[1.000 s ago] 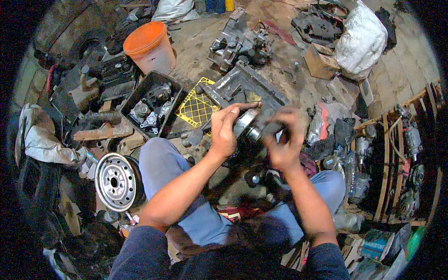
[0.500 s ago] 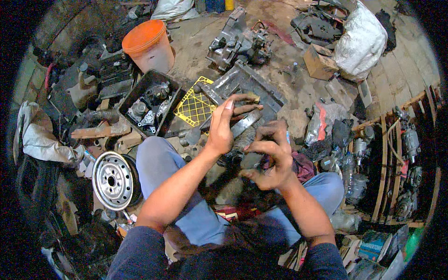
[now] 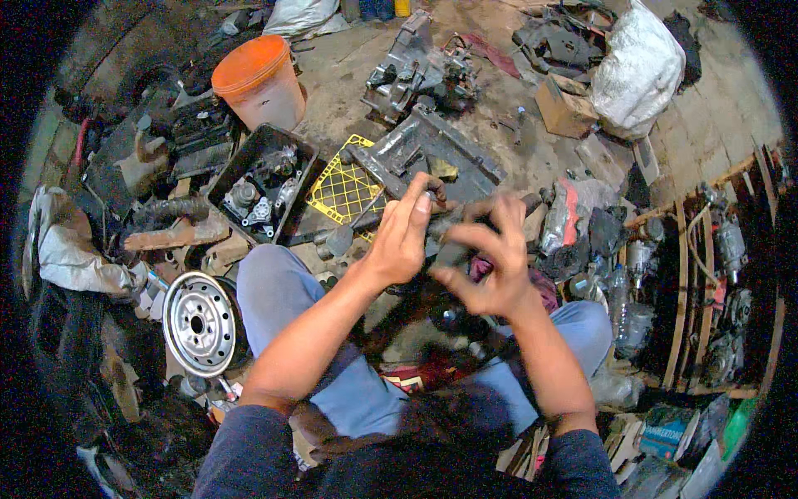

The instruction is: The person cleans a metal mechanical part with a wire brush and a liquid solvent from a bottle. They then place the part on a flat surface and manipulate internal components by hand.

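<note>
Above my lap, my left hand [image 3: 403,237] has its fingers curled round a dark, greasy part, mostly hidden by the fingers; I cannot make out its kind. Close by on the right is my right hand [image 3: 496,259], smeared by motion, its thumb and fingers bent and apart with no held thing visible between them. A purple cloth [image 3: 544,291] shows behind the right hand. Beyond both hands lies a dark metal tray [image 3: 474,154] with a small yellowish piece [image 3: 443,170] in it. To its left is a yellow plastic grid [image 3: 345,183].
A black bin [image 3: 218,195] of metal parts stands left, near an orange-lidded bucket [image 3: 264,87]. A steel wheel rim [image 3: 198,323] leans by my left knee. Ahead sits a gearbox-like casting [image 3: 416,75]. On the right are a cardboard box [image 3: 565,106], a white sack [image 3: 636,75] and a wooden rack [image 3: 677,291].
My left hand has curled its fingers and moved slightly right and down. My right hand has risen a little. The grey band-like piece between the hands no longer shows clearly.
</note>
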The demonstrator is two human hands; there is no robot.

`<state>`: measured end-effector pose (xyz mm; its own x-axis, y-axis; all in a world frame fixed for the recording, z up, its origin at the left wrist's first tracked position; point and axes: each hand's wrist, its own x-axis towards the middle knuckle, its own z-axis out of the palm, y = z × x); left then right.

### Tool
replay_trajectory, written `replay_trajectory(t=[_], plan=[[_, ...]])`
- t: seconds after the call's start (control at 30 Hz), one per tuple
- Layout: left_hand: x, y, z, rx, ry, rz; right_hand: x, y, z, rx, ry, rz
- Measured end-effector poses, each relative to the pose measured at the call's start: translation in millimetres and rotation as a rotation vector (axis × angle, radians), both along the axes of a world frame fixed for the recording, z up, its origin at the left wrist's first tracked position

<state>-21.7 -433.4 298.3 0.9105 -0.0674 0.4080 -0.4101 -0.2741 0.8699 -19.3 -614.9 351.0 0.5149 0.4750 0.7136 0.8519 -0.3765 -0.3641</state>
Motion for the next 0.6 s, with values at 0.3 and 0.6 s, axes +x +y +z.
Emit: replay_trajectory(t=[0.3,0.6], plan=[[5.0,-2.2,-0.7,-0.011,0.12,-0.013,-4.1,0.1,5.8,-0.023,0.012,0.05],[1.4,1.4,9.4,-0.039,0.186,-0.121,-1.0,-3.4,-0.9,0.001,-0.002,0.038]])
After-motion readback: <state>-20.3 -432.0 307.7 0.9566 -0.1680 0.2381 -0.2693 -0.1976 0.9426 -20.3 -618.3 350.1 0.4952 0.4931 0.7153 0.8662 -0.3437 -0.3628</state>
